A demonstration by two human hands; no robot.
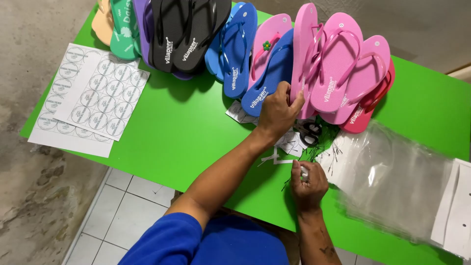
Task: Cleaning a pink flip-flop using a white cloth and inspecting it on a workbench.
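Observation:
My left hand [277, 110] reaches across the green table [186, 132] and grips the lower edge of a pink flip-flop [300, 54] that stands on its side in a row of flip-flops. A blue flip-flop [267, 78] lies just left of that hand. Closer to me, my right hand [306, 184] is curled around a small pale item, held over a scatter of thin black tag pins [324, 149]. Black scissors [309, 133] lie between the two hands, partly hidden.
More flip-flops in black [189, 29], blue, green and pink [360, 81] line the table's far edge. Two sheets of round stickers [93, 95] lie at the left. A stack of clear plastic bags [392, 181] fills the right. Tiled floor shows below the near edge.

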